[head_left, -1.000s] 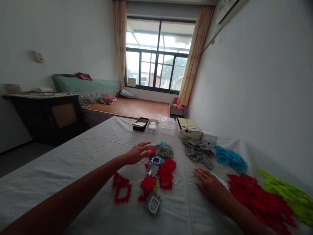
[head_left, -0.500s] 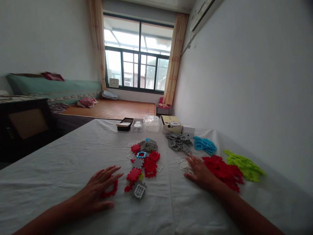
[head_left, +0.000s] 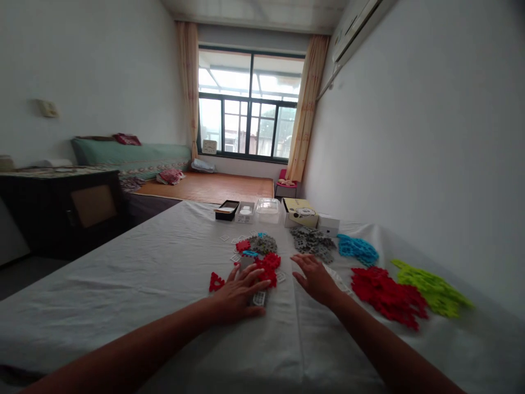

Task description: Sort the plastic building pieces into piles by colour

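Observation:
My left hand [head_left: 238, 295] lies spread, palm down, over the near end of a middle pile of plastic interlocking building pieces, hiding part of it. Under its fingers shows a grey piece with a white window insert [head_left: 259, 298]. Left of the fingertips sits a red open-framed piece [head_left: 216, 282]. The pile also has red pieces [head_left: 270, 265], a blue square frame [head_left: 250, 253] and grey pieces [head_left: 263, 244]. To the right of this pile, my right hand [head_left: 315, 278] is open with fingers stretched out, holding nothing. White frame pieces [head_left: 339, 282] are partly hidden behind its wrist.
Sorted heaps of grey [head_left: 314, 243], blue [head_left: 357, 250], red [head_left: 388, 295] and lime-green pieces [head_left: 435, 289] lie at right. Along the far table edge stand a black box [head_left: 227, 210], a clear plastic container [head_left: 268, 210] and a yellow box [head_left: 301, 212].
My left hand has moved right onto the near end of the middle pile. My right hand has shifted left, off the white frame pieces. The camera has turned slightly left.

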`<state>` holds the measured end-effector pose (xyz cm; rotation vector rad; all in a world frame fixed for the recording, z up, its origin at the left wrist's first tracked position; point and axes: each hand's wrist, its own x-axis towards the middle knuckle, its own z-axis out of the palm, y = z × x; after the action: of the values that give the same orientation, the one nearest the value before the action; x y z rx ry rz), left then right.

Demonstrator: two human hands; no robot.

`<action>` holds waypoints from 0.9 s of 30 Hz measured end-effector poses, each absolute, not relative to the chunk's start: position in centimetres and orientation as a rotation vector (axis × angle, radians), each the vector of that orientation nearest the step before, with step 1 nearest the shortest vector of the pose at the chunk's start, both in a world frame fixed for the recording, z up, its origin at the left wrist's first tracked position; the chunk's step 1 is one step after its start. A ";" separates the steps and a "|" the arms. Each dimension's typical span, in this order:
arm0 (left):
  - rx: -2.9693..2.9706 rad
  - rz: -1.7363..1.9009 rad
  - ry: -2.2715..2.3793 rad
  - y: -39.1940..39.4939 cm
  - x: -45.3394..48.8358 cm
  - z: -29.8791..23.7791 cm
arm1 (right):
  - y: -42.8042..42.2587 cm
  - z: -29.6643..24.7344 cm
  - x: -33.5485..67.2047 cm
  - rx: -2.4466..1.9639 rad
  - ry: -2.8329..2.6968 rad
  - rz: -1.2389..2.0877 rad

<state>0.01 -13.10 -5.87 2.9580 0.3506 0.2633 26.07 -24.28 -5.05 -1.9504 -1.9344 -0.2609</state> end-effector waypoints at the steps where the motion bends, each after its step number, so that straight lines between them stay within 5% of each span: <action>1: 2.960 0.297 0.371 -12.8 1.2 -6.1 | -23.7 -4.6 25.5 -1.920 -1.936 -0.204; 7: 2.863 0.721 0.524 -7.9 5.2 -4.6 | -20.6 -3.7 25.1 -1.993 -1.915 0.126; 14: 2.538 1.031 0.911 0.3 1.9 -5.8 | -20.5 -5.1 24.9 -1.965 -1.876 0.069; 22: 2.360 1.090 0.905 2.6 0.7 -7.8 | -23.3 -2.6 32.0 -2.078 -1.586 0.075; 25: 2.338 1.074 0.896 2.4 0.8 -7.6 | -22.5 -3.0 29.3 -2.014 -1.523 -0.105; 27: 2.338 1.060 0.898 2.1 0.8 -7.4 | -21.9 -3.5 26.0 -1.888 -1.681 0.058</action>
<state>0.79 2.06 -7.43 2.3383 0.8976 1.0603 26.01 -21.88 -3.52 -1.8880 -1.6808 0.0576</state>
